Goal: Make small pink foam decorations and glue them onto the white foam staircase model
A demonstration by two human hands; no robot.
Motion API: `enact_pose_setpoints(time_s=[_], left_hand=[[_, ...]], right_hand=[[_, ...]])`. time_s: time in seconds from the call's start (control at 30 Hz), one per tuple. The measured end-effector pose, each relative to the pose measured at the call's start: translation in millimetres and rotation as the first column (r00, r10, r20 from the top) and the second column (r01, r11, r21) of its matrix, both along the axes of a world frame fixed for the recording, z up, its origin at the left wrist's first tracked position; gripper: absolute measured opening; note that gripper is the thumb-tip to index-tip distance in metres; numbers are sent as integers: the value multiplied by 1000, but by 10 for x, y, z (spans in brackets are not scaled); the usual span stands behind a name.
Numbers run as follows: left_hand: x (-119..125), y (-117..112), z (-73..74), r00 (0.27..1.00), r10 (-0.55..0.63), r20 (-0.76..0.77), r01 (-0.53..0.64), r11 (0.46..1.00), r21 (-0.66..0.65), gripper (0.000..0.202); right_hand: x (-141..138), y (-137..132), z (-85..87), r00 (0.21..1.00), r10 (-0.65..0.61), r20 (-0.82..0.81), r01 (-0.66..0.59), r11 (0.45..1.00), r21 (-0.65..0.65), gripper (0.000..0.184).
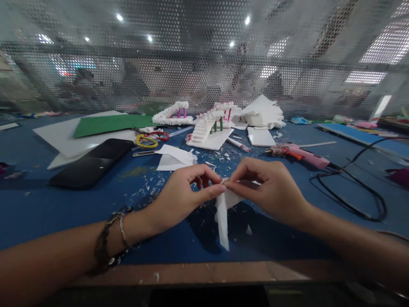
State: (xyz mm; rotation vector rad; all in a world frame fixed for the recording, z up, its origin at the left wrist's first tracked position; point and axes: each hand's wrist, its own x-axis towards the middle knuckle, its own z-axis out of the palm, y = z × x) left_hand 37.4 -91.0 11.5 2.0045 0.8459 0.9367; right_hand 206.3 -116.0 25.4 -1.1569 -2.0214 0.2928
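Note:
Both hands meet above the blue table, near its front edge. Thumb and finger of my left hand (pixel 188 187) pinch the top of a white tissue strip (pixel 223 221), which hangs down between the hands. From the other side my right hand (pixel 268 187) pinches the same white tissue, and a wider piece of it spreads under my right fingers. Just beyond the hands stands a small white staircase model (pixel 204 130) with green posts on a white base. Behind it are a similar model (pixel 174 114) with purple posts and another, partly hidden, with red posts.
On the left lie a black phone (pixel 96 164), yellow-and-red-handled scissors (pixel 147 140) and a green sheet (pixel 108 123). To the right are a pink glue gun (pixel 303 155) with a looping black cable (pixel 354 183), a marker (pixel 239 144) and stacked white tissue (pixel 263 113). Paper scraps litter the tabletop.

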Motion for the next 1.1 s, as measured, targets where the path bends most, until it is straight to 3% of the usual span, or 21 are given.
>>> enact_pose_setpoints(time_s=[0.27, 0.43, 0.53, 0.63, 0.8, 0.97, 1.1], left_hand=[[-2, -11, 34, 998, 19, -63, -9, 987, 160, 9], [-32, -10, 53, 996, 21, -91, 4, 965, 263, 8], [-37, -2, 67, 997, 15, -76, 2, 976, 218, 10], [-34, 9, 83, 1000, -1, -24, 3, 997, 81, 11], [-38, 50, 83, 999, -17, 32, 21, 991, -131, 16], [-34, 60, 61, 1000, -15, 5, 15, 996, -91, 15], [-22, 32, 69, 1000, -27, 2, 27, 999, -47, 14]], right_hand=[[-10, -41, -8, 998, -39, 39, 36, 997, 66, 17], [7, -22, 21, 996, 21, -86, -27, 997, -72, 12], [39, -9, 40, 987, 61, -151, -87, 982, -167, 8], [65, -6, 48, 978, 88, -187, -126, 971, -203, 7], [75, 4, 58, 982, 168, -81, -173, 983, -68, 4], [57, 17, 48, 955, 265, 135, -278, 956, 91, 7], [51, 7, 48, 950, 261, 169, -277, 957, 82, 8]])
